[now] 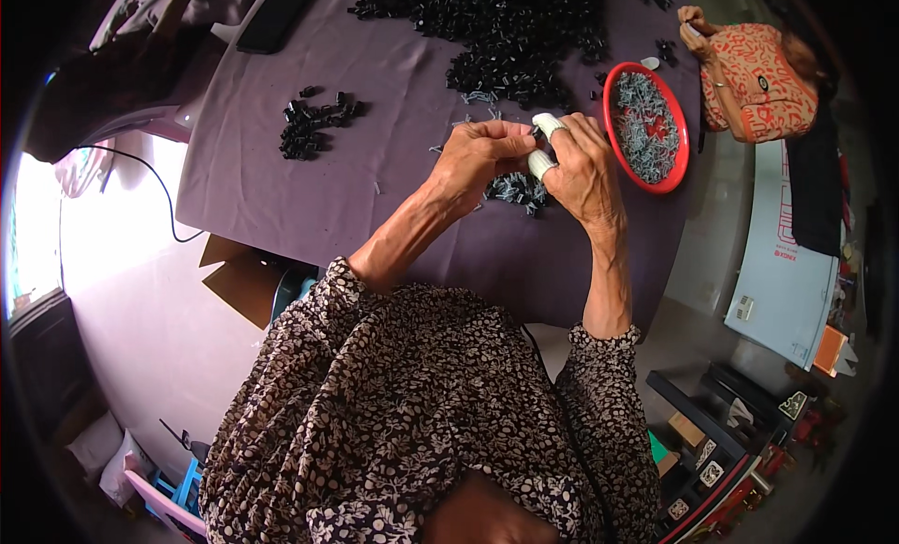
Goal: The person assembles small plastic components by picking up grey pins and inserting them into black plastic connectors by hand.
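Note:
Over the near part of the table my two hands meet, fingertips close together. My left hand [479, 158] pinches a small black plastic part [537, 132] between thumb and forefinger. My right hand [584, 172] wears white covers [541, 163] on its thumb and forefinger, which close in at the same spot; whatever they grip is too small to make out. Under the hands lies a little heap of grey slim pieces [518, 192]. A red oval basin [688, 149], full of similar grey pieces, stands just right of my right hand.
A large pile of black parts [510, 38] covers the table's far side; a smaller cluster [314, 124] lies left. A dark phone-like slab [273, 22] rests at the far left on the purple tablecloth [318, 202]. Another person [763, 85] works at the right edge.

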Motion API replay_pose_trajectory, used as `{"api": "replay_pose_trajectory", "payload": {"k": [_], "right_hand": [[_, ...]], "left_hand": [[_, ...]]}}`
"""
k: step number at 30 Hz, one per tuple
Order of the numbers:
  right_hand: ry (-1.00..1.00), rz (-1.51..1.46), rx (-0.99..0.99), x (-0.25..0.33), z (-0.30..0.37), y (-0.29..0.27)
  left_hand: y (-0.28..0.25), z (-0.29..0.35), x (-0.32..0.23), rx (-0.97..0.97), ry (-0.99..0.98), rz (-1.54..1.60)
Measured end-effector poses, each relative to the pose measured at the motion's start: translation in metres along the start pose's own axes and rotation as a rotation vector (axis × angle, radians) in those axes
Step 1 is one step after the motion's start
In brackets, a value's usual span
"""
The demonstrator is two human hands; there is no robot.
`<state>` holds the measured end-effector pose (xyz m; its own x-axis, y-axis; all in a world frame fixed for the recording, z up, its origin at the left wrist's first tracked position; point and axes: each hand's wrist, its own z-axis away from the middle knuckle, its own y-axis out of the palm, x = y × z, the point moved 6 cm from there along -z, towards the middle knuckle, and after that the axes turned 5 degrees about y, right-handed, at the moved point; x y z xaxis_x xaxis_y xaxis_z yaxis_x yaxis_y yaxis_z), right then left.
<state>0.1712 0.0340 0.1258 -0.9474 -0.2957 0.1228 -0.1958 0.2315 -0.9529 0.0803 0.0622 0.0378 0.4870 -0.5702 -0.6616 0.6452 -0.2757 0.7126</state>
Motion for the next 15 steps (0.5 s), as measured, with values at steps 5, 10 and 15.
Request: {"api": "replay_pose_trajectory", "payload": {"k": [5,10,15], "right_hand": [[0.005,-0.141,-0.048,-0.007,0.004,0.000],[0.003,-0.188,-0.015,-0.005,0.006,0.003],[-0.019,-0.156,-0.059,0.006,0.002,0.000]], "left_hand": [[0.001,0.002,0.004,0.081,-0.042,0.065],[0.002,0.004,0.000,0.021,-0.051,0.032],[0.001,0.007,-0.006,-0.067,0.009,-0.180]]}}
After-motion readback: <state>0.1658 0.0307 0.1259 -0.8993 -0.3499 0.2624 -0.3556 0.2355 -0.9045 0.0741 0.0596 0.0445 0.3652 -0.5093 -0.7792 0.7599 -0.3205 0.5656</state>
